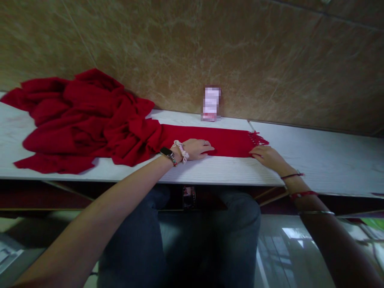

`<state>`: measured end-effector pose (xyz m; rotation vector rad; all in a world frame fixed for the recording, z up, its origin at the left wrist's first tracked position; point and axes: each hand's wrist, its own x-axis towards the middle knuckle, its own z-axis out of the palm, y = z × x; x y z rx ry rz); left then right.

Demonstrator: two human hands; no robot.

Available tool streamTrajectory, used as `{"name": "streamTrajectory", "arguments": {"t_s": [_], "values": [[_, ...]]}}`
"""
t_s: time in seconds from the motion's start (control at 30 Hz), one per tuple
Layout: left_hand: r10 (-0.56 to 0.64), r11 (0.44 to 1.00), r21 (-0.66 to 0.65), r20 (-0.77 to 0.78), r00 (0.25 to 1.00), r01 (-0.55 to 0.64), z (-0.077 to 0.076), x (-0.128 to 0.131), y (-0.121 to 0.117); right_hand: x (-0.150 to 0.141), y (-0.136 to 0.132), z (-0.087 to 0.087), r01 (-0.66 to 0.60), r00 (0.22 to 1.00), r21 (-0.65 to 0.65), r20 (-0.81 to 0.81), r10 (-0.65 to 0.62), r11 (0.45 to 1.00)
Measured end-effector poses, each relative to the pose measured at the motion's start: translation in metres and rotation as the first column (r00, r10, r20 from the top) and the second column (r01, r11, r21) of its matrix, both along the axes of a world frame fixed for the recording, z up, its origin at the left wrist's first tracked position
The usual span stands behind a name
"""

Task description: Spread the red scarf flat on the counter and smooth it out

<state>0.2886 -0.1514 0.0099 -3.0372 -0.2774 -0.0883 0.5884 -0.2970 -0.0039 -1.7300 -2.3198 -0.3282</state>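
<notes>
- Lying left to centre on the worktop (318,158): red cloth (135,136), fringed, bunched at left.
- Left hand (196,149), centre: laid on cloth, fingers extended.
- Right hand (268,157), centre-right: placed at cloth's edge; grip cannot be told.

Scarf (228,142) on table (315,160); cloth heap (87,120) left; item (211,102) behind scarf, before wall (180,52).

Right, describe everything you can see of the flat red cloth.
The flat red cloth looks like plain, soft fabric, with a stringy fringe at its right end. It lies smooth, lengthwise along the white surface. Its left end meets a crumpled red heap; whether they are one piece, I cannot tell. The left hand rests over its near edge; the right hand touches its near right corner.
</notes>
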Motion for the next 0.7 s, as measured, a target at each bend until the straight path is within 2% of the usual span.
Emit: {"name": "streamTrajectory", "arguments": {"t_s": [0.23, 0.33, 0.47, 0.7], "values": [[0.077, 0.997, 0.025, 0.027, 0.997, -0.077, -0.003, -0.003, 0.000, 0.007, 0.000, 0.013, 0.118, 0.993, 0.151, -0.024, -0.116, 0.981], [0.075, 0.994, 0.078, 0.041, 0.996, -0.078, -0.001, -0.003, -0.001, 0.009, 0.002, 0.016, 0.108, 0.994, 0.151, -0.017, -0.106, 0.983], [0.085, 0.985, 0.146, 0.062, 0.994, -0.093, 0.002, 0.001, -0.010, 0.009, 0.006, 0.011, 0.099, 0.995, 0.144, -0.009, -0.098, 0.985], [0.143, 0.970, 0.194, 0.033, 0.989, -0.147, 0.006, 0.006, -0.016, 0.012, 0.009, 0.009, 0.078, 0.997, 0.147, -0.030, -0.075, 0.986]]}}
